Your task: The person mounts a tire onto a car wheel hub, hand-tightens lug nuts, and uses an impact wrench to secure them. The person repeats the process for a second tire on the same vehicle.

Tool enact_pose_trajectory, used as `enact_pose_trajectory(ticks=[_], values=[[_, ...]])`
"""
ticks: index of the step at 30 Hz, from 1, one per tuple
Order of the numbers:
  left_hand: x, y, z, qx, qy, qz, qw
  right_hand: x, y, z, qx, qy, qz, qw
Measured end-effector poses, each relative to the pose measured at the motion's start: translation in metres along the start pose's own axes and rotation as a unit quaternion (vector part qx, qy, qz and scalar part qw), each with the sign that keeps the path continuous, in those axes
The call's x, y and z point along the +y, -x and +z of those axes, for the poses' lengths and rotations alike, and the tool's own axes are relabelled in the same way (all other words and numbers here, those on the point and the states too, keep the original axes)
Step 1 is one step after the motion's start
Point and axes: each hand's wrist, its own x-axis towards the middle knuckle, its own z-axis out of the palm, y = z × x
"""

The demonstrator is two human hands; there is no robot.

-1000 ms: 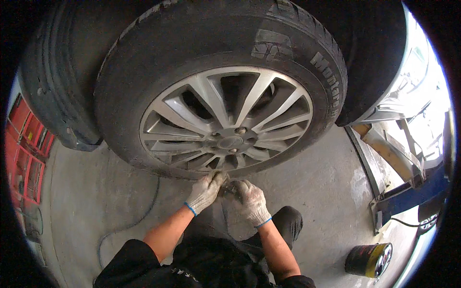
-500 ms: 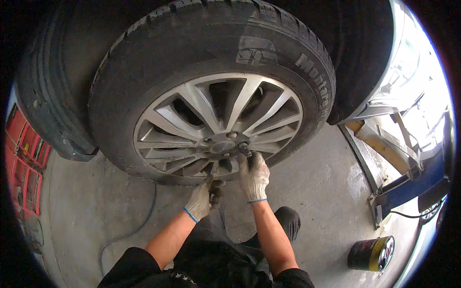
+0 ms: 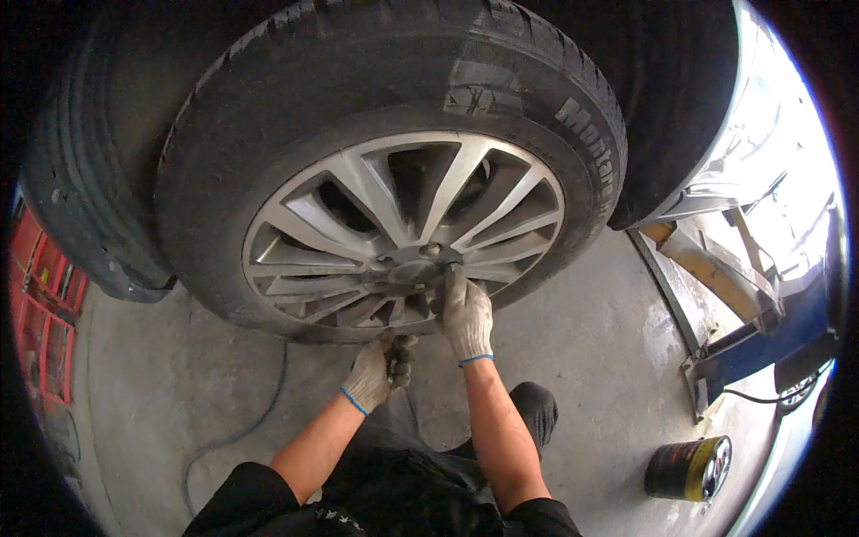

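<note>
A car wheel [image 3: 349,197] with a silver multi-spoke rim and black tyre [image 3: 215,206] fills the upper middle. My right hand [image 3: 467,320], in a soiled white knit glove, reaches to the right side of the hub [image 3: 413,271]. Its fingers are closed at one of the lug recesses, covering whatever they hold there. Just below the tyre's lower edge, my left hand [image 3: 369,374] is in a matching glove with dark, dirty fingertips. Those fingers curl inward, and what lies in them is hidden.
At right stand a blue lift arm [image 3: 761,353] and a yellowish metal bar [image 3: 711,273]. A black-and-yellow bucket [image 3: 687,468] sits on the concrete floor [image 3: 591,376] at lower right. A hose [image 3: 237,434] trails at lower left, near a red metal rack [image 3: 45,313].
My right hand's fingertips have moved closer in to the lug recess, and the dark stubby piece seen there before is now covered. My left hand has hardly moved. The view has shifted slightly.
</note>
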Motion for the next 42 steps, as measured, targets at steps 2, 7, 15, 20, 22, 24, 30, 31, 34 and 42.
enact_pose_trajectory(ticks=[2,7,15,20,22,24,30,31,34,42], values=[[0.000,-0.003,0.006,0.010,-0.001,0.028,1.000,-0.009,0.007,-0.007,0.052,0.009,-0.046,0.998],[0.003,0.001,0.016,0.054,0.186,0.002,0.981,-0.011,0.015,0.002,0.156,0.118,-0.112,0.974],[0.000,0.003,0.014,0.098,0.160,0.056,0.981,-0.003,0.008,-0.002,0.093,0.082,-0.099,0.987],[0.000,0.007,0.018,0.098,0.165,0.087,0.978,-0.001,0.006,0.006,0.102,0.041,-0.061,0.992],[0.002,0.003,0.008,0.062,0.190,0.055,0.978,0.005,0.001,0.006,0.075,0.061,-0.049,0.994],[0.004,0.004,0.006,0.051,0.180,0.050,0.981,-0.008,0.013,0.003,0.105,0.059,-0.074,0.990],[-0.001,0.000,-0.005,-0.034,0.076,0.059,0.995,0.012,-0.002,0.008,0.085,0.028,-0.063,0.994],[-0.006,-0.003,-0.005,-0.012,0.011,0.079,0.997,0.024,-0.008,0.003,0.061,-0.015,-0.041,0.997],[-0.003,0.003,-0.011,0.031,-0.157,0.160,0.974,0.021,-0.005,-0.023,0.039,0.075,-0.106,0.991],[0.010,0.019,0.015,0.079,-0.104,0.036,0.991,-0.030,0.013,-0.103,-0.301,0.620,-0.108,0.717]])
